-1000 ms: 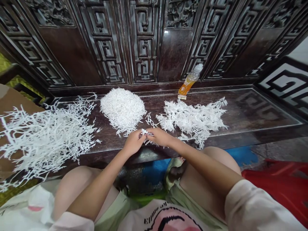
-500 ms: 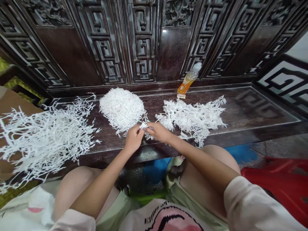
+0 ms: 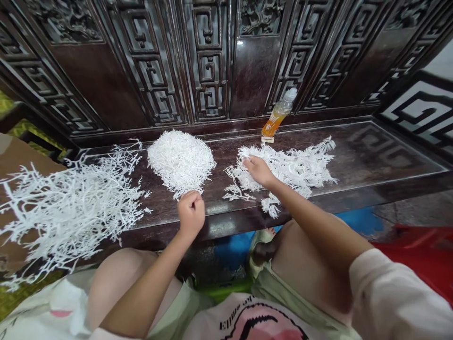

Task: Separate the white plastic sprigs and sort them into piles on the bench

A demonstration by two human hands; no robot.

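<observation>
My left hand (image 3: 191,212) is curled into a loose fist near the front edge of the dark wooden bench (image 3: 371,165), just below a heaped mound of small white plastic pieces (image 3: 180,158); nothing shows in it. My right hand (image 3: 257,170) reaches forward and rests with its fingers down on a pile of white branched plastic sprues (image 3: 290,167), gripping into the left end of that pile. A bigger spread of bare white branched frames (image 3: 67,203) lies at the left end of the bench.
An orange drink bottle (image 3: 278,115) with a white cap leans against the carved dark wood back panel (image 3: 212,61). A red plastic object (image 3: 417,259) sits low at the right, blue flooring (image 3: 357,222) below the bench. My knees are under the bench edge.
My hands, together on a small white piece before, have parted. The right hand moved forward and right onto the sprue pile; the left stayed near the mound and closed.
</observation>
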